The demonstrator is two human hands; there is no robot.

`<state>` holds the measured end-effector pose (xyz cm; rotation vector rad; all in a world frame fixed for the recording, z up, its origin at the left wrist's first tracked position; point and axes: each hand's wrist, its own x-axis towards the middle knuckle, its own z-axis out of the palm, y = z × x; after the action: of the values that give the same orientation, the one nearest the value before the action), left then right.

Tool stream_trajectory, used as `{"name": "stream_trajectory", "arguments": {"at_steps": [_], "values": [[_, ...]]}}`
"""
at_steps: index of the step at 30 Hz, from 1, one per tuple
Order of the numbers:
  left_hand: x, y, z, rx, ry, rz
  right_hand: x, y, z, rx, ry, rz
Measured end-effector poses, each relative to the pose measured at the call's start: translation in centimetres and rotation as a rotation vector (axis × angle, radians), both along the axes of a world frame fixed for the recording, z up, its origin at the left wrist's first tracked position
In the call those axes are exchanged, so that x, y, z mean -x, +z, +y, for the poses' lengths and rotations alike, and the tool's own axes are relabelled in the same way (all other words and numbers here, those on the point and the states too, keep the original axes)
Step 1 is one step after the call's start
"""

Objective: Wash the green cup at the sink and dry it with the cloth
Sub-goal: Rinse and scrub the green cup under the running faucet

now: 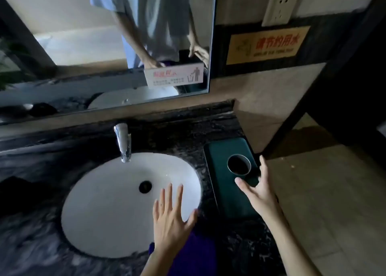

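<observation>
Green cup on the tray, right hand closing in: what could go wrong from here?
1. The green cup stands upright on the dark green tray near its right edge. The right hand is open around it, not gripping; a clumsy grab might knock it off the counter's end.
2. The purple cloth lies at the counter's front edge beside the sink; splashing from the faucet could wet it before drying.

Green cup (239, 164) — upright (mouth open) — beside white sink (100, 202).
</observation>
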<state>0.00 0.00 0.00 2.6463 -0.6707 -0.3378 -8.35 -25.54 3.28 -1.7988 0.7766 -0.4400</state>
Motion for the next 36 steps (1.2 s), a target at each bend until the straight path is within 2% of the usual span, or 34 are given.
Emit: {"name": "stream_trajectory", "arguments": {"at_steps": [1, 4, 10, 23, 27, 33, 36], "values": [[0.4, -0.7, 0.1, -0.038, 0.000, 0.048, -0.2, -0.7, -0.1, -0.015, 0.015, 0.009], [1.5, -2.8, 0.3, -0.130, 0.011, -0.001, -0.9, -1.8, -0.4, -0.058, 0.057, 0.072], [2.8, -4.9, 0.6, -0.266, -0.055, -0.014, -1.8, -3.4, -0.6, -0.116, 0.018, 0.078], [2.9, -6.1, 0.9, -0.230, -0.041, -0.006, -3.6, -3.2, -0.7, 0.017, -0.058, 0.069], [1.8, -4.8, 0.7, -0.058, 0.055, 0.094, -4.3, -1.8, 1.4, 0.009, 0.016, 0.024], [-1.7, -0.5, 1.7, 0.487, 0.197, 0.228, -6.5, 0.9, 8.7, -0.062, 0.236, -0.022], [-3.1, 1.4, 3.8, 0.654, 0.180, 0.287, -7.8, 1.7, 13.2, -0.092, 0.336, -0.038]]}}
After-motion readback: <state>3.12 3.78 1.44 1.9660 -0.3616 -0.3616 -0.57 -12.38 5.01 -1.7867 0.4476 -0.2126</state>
